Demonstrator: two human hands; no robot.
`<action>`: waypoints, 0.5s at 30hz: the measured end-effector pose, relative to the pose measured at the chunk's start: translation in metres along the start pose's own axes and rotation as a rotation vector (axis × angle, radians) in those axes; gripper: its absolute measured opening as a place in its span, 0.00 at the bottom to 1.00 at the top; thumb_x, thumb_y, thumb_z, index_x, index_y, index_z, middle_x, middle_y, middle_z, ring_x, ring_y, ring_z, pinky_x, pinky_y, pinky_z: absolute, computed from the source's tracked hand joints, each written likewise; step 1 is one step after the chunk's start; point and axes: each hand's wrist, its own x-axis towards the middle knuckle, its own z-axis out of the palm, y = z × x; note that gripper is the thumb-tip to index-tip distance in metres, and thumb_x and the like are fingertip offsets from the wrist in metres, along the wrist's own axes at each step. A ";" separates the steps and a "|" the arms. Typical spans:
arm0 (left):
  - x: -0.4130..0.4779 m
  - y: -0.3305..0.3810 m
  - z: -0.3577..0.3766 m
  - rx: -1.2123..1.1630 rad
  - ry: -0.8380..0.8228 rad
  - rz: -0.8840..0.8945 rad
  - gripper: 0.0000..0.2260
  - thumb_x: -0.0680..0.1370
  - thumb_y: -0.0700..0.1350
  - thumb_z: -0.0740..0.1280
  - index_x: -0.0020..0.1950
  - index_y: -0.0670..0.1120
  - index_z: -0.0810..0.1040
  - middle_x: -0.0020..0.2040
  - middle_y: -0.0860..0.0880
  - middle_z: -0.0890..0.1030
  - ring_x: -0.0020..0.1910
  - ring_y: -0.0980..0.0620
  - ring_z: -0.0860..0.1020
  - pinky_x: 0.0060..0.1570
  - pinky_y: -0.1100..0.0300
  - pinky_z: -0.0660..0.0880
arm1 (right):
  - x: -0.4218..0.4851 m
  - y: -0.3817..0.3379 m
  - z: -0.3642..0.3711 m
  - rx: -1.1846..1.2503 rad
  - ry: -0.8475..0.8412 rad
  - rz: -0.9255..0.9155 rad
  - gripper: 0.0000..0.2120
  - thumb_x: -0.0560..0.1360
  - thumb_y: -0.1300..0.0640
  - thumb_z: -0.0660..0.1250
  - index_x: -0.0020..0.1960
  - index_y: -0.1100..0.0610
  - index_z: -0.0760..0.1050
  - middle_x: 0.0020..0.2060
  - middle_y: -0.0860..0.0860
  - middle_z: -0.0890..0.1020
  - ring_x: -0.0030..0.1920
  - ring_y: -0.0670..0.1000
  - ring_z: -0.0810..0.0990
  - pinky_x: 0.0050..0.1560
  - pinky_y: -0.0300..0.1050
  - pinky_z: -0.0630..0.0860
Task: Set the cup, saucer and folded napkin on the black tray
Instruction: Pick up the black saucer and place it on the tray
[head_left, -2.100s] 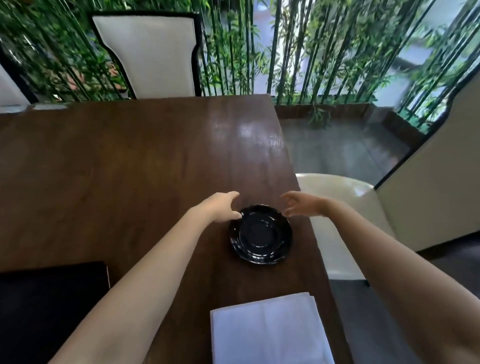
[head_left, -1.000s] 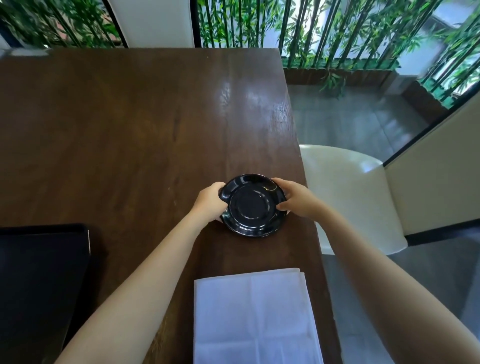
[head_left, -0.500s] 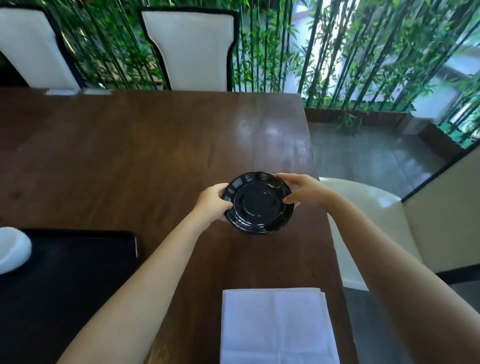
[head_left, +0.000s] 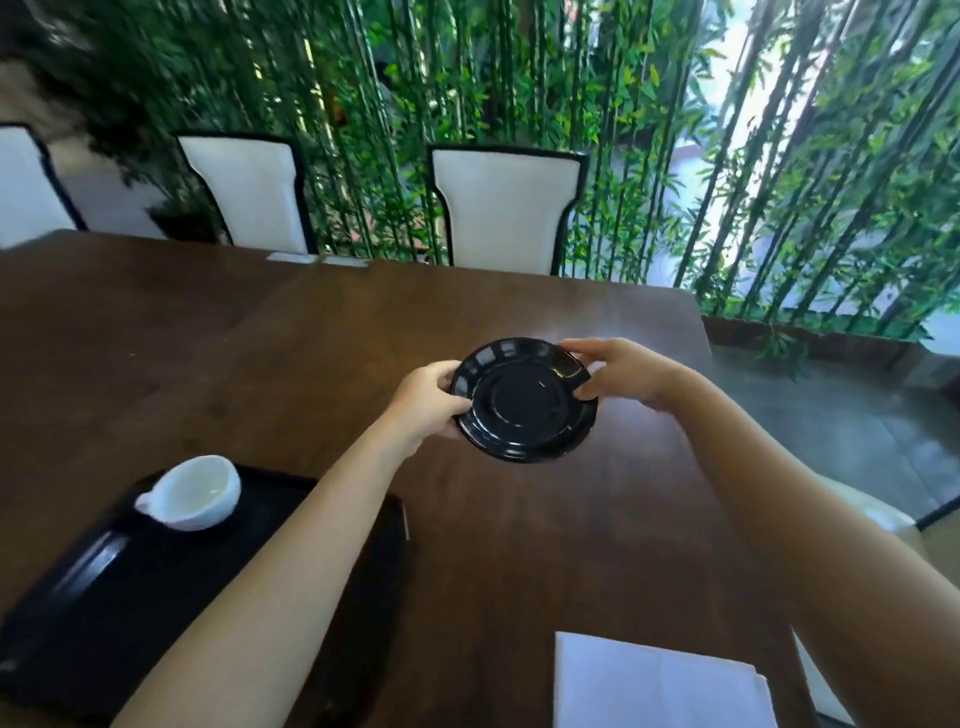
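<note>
A glossy black saucer hangs above the dark wooden table, tilted slightly toward me. My left hand grips its left rim and my right hand grips its right rim. The black tray lies at the lower left, with a white cup lying tipped on its far end. A folded white napkin rests on the table at the lower right, near the table's right edge.
The wooden table stretches far back and left. Three white chairs with black frames stand along its far side before a bamboo screen. Another white chair sits beyond the right edge.
Both hands closed on the saucer and lifted it off the table. It has moved left, toward the tray. The view swung left and up, bringing the cup and tray into sight.
</note>
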 end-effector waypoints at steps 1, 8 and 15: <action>-0.005 0.000 -0.012 -0.005 0.011 -0.002 0.21 0.74 0.30 0.65 0.65 0.44 0.74 0.57 0.45 0.79 0.51 0.45 0.80 0.41 0.51 0.82 | 0.003 -0.010 0.007 -0.006 -0.013 -0.016 0.31 0.68 0.75 0.62 0.63 0.48 0.73 0.44 0.43 0.81 0.37 0.38 0.81 0.29 0.28 0.75; -0.040 -0.022 -0.094 -0.023 0.121 -0.032 0.23 0.74 0.31 0.66 0.68 0.45 0.72 0.60 0.45 0.76 0.52 0.46 0.80 0.40 0.53 0.83 | 0.028 -0.071 0.067 -0.044 -0.144 -0.146 0.29 0.69 0.75 0.62 0.63 0.50 0.74 0.44 0.45 0.81 0.35 0.36 0.81 0.31 0.30 0.76; -0.079 -0.071 -0.165 -0.174 0.228 -0.086 0.21 0.74 0.29 0.64 0.65 0.43 0.74 0.55 0.44 0.81 0.49 0.46 0.82 0.40 0.49 0.83 | 0.059 -0.107 0.149 -0.008 -0.303 -0.198 0.29 0.70 0.77 0.61 0.59 0.47 0.74 0.46 0.46 0.82 0.36 0.38 0.83 0.31 0.33 0.77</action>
